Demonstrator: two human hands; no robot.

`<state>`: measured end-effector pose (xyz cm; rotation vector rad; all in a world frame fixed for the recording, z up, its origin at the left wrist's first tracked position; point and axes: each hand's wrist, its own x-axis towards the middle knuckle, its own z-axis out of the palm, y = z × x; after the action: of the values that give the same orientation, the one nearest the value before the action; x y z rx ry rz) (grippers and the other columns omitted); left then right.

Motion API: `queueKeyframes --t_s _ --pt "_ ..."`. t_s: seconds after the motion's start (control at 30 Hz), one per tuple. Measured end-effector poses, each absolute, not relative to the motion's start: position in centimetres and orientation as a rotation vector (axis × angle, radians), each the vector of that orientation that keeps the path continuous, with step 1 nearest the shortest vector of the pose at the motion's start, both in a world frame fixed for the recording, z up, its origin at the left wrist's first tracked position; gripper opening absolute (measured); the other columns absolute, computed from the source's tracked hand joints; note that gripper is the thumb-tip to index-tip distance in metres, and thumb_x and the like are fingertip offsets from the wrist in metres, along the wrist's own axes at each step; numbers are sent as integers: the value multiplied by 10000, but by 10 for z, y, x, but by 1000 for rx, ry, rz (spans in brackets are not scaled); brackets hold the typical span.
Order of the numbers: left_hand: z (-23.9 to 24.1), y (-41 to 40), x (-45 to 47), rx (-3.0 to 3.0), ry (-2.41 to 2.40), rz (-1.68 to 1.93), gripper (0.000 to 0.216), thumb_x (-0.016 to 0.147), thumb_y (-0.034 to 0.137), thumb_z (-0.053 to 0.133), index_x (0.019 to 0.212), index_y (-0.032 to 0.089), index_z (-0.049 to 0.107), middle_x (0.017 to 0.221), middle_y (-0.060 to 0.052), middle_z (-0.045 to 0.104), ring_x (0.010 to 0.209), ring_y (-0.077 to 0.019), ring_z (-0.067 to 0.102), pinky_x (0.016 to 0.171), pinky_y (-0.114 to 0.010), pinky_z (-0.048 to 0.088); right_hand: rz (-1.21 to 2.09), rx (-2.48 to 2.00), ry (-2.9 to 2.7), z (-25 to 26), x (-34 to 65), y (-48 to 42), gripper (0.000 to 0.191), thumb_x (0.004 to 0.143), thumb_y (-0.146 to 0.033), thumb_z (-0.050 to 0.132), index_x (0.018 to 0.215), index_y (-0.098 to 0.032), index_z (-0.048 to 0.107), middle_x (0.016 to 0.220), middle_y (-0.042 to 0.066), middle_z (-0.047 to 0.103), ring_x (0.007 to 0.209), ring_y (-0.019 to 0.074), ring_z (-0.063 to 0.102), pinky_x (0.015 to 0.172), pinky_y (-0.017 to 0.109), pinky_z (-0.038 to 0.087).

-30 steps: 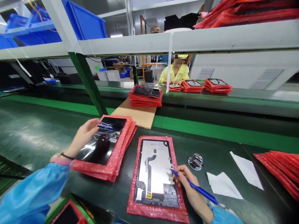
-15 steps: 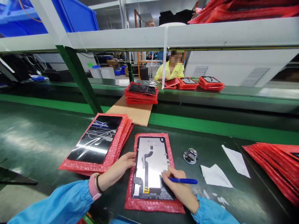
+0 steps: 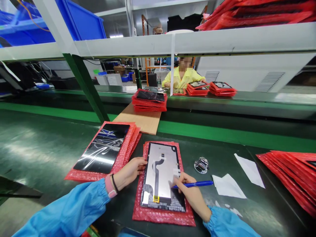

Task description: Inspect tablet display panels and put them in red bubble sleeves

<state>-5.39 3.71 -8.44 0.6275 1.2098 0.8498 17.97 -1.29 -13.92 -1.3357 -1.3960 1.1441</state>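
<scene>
A tablet screen [image 3: 164, 177] lies back side up on a red bubble-wrap pouch [image 3: 163, 215], its pale plate crossed by a dark flex cable with a yellow end. My left hand [image 3: 132, 169] grips the screen's left edge with bent fingers; the thumb's contact is partly hidden. In my right hand [image 3: 190, 191] is a blue pen [image 3: 199, 184], its tip close to the screen's right side. Whether the tip touches the surface, I cannot tell. Left of the pouch, a glossy black screen [image 3: 103, 148] rests face up on stacked red pouches [image 3: 123, 158].
Right of the work stand a small metallic object on a clear round base [image 3: 201, 165] and two white paper pieces [image 3: 229, 186]. More red pouches [image 3: 291, 174] lie far right. A wooden board [image 3: 138, 120] bears another stack [image 3: 149, 105]. Across the bench sits a person in yellow [image 3: 184, 77].
The screen's top has shifted slightly right on its pouch, with my left hand following. My right hand and pen have moved slightly up and right. The person opposite now reaches toward a stack.
</scene>
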Motion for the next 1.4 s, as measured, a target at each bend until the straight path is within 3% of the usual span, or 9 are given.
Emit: queueKeyframes --t_s 0.17,0.37,0.43,0.6,0.77,0.87,1.03,1.2,1.4 --pt "-80 42 -22 719 1059 882 273 548 157 779 789 127 652 732 -77 721 654 -203 668 649 -293 496 1289 -1225 -1278 -141 181 -10 496 735 -687 596 632 -209 509 398 -53 479 355 91 375 408 219 291" --pt "-75 44 -13 809 1020 1099 437 570 121 758 981 162 616 905 -59 740 861 -232 699 783 -309 518 1166 -1162 -1122 -129 202 -10 541 798 -679 543 661 -165 638 307 -45 441 285 71 308 346 206 229" --pt "-64 46 -17 846 994 1170 446 599 141 757 1017 175 609 968 -49 737 939 -228 687 834 -297 509 1062 -1139 -1040 -116 215 -8 504 815 -659 543 689 -179 634 332 -51 456 315 74 343 358 200 262" --pt "-27 48 -22 923 883 1246 436 670 184 740 1085 183 606 1074 -45 726 1029 -235 667 894 -298 504 1054 -1098 -993 -74 232 -1 365 774 -542 679 830 -181 662 660 55 713 542 153 624 490 240 475" --pt "-3 47 -18 1017 783 1286 393 750 165 701 1128 190 596 1061 -34 732 989 -215 685 842 -278 534 1366 -999 -1027 -35 221 -4 398 808 -531 651 981 -176 692 653 46 707 577 164 654 566 267 521" --pt "7 48 -15 1030 764 1300 391 748 161 706 1124 185 600 1036 -39 737 971 -219 693 807 -269 549 1345 -981 -1125 -17 215 -7 400 781 -535 674 936 -169 722 665 31 681 584 145 607 552 247 492" --pt "22 52 -10 1032 721 1332 413 734 150 712 1130 185 598 1042 -39 734 958 -214 698 790 -257 558 1163 -1053 -1159 0 214 -5 207 736 -380 755 819 -190 752 729 17 680 636 131 572 551 218 471" --pt "30 60 -9 1066 724 1355 381 727 143 722 1090 183 613 1036 -32 735 902 -191 708 770 -223 554 1246 -1052 -1049 13 210 1 247 643 -389 781 764 -176 752 657 29 660 549 138 545 508 258 481" --pt "30 65 -12 1077 699 1346 383 754 145 695 1122 178 594 1044 -45 734 975 -217 692 801 -244 558 1114 -1093 -1114 15 206 6 241 689 -418 692 754 -186 698 602 20 599 542 153 518 497 270 432"
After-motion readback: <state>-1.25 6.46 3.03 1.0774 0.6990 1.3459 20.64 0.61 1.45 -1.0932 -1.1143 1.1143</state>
